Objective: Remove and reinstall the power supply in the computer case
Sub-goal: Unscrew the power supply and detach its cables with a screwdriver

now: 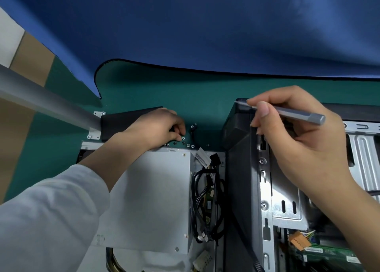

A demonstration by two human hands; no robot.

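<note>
Left hand (162, 128) reaches to the far side of the green table (61, 99), fingers (178, 137) curled and pinching one screw (183, 138) from a loose group of screws (186, 144) lying just beyond the power supply (152, 195). Screws probably parked there to stay together and within reach.

Power supply lies on the table outside the computer case (265, 189), just left of it, cable bundle (207, 202) toward the case side. Judged: unit is out; reinstall not yet done.

Right hand (298, 132) holds a slim grey screwdriver (287, 112) pen-style over the case's far corner, thumb and fingers pinching the shaft, tip pointing left. Likely kept ready for the screw being fetched.
</note>
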